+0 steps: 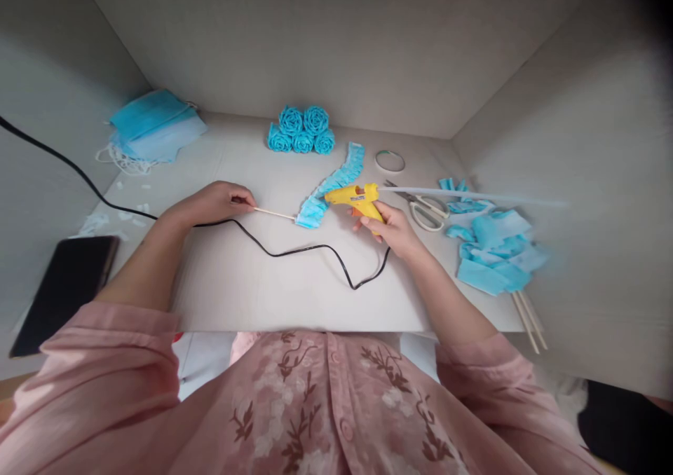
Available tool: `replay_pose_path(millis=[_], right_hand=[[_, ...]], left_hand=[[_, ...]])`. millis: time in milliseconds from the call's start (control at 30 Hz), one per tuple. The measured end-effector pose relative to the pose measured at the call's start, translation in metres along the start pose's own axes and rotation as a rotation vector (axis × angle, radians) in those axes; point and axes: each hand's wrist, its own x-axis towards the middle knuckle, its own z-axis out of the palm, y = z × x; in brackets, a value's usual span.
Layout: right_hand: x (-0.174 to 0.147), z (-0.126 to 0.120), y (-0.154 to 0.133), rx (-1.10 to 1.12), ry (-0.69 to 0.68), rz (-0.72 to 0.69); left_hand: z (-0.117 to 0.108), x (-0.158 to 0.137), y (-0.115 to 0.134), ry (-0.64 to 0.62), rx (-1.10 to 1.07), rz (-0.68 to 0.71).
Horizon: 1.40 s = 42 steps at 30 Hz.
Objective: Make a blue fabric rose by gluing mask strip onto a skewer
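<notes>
Pinched in the fingers of my left hand (226, 203) is one end of a thin wooden stick (276, 214). The stick's other end meets the lower end of a gathered light-blue strip (336, 181), which runs up and to the right across the table. My right hand (386, 226) grips a yellow hot glue gun (362, 198), its nozzle pointing left over the strip; whether it touches the strip I cannot tell. A long, pale glue stick (452, 193) sticks out of the gun's back. From the gun's handle a black cord (294, 252) winds left, passing by my left wrist.
Several rolled blue fabric roses (302, 130) are stacked at the back. Blue face masks (158, 125) lie at back left, a phone (68, 279) at front left. To the right are a tape ring (390, 152), scissors (427, 212), blue scraps (494, 244) and wooden sticks (528, 321).
</notes>
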Motion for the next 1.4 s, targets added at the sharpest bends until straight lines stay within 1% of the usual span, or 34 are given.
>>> replay_pose_path(millis=[100, 200, 300, 400, 500, 633, 733, 867, 933, 1067, 1167, 1300, 1400], right_hand=[[0.001, 0.002, 0.001, -0.055, -0.011, -0.012], [0.002, -0.002, 0.002, -0.117, -0.014, -0.047], [0.002, -0.009, 0.001, -0.122, 0.051, -0.055], [0.001, -0.012, 0.001, -0.073, 0.106, -0.03], [0.001, -0.006, 0.001, -0.051, 0.065, -0.027], [0.003, 0.003, 0.001, -0.135, -0.005, -0.065], [0.003, -0.001, 0.001, -0.143, 0.014, -0.077], [0.0, -0.007, 0.001, -0.074, 0.069, -0.054], [-0.001, -0.005, 0.001, -0.06, 0.053, -0.049], [0.002, 0.003, -0.001, -0.154, -0.006, -0.066], [0.002, 0.0, -0.002, -0.199, 0.012, -0.063], [0.0, -0.009, -0.002, -0.115, 0.048, -0.031], [-0.001, -0.007, 0.002, -0.059, 0.039, -0.022]], left_hand=[[0.0, 0.0, 0.002, 0.003, 0.002, -0.016], [0.0, 0.0, 0.003, -0.002, 0.007, -0.03], [0.0, 0.0, 0.003, 0.004, 0.002, -0.033], [0.0, 0.0, 0.002, 0.006, 0.004, -0.034], [0.0, 0.0, 0.002, 0.003, 0.006, -0.032], [0.001, 0.0, 0.0, 0.013, -0.006, -0.026], [0.002, 0.001, -0.002, 0.023, -0.006, -0.015], [0.001, 0.002, -0.002, 0.009, 0.006, -0.012], [0.001, 0.002, -0.001, 0.0, 0.011, -0.024], [0.001, 0.002, -0.001, 0.005, 0.013, -0.033], [0.001, 0.002, -0.002, 0.004, 0.022, -0.026], [0.001, 0.001, -0.001, -0.007, 0.028, -0.031], [0.0, 0.001, 0.0, -0.01, 0.024, -0.052]])
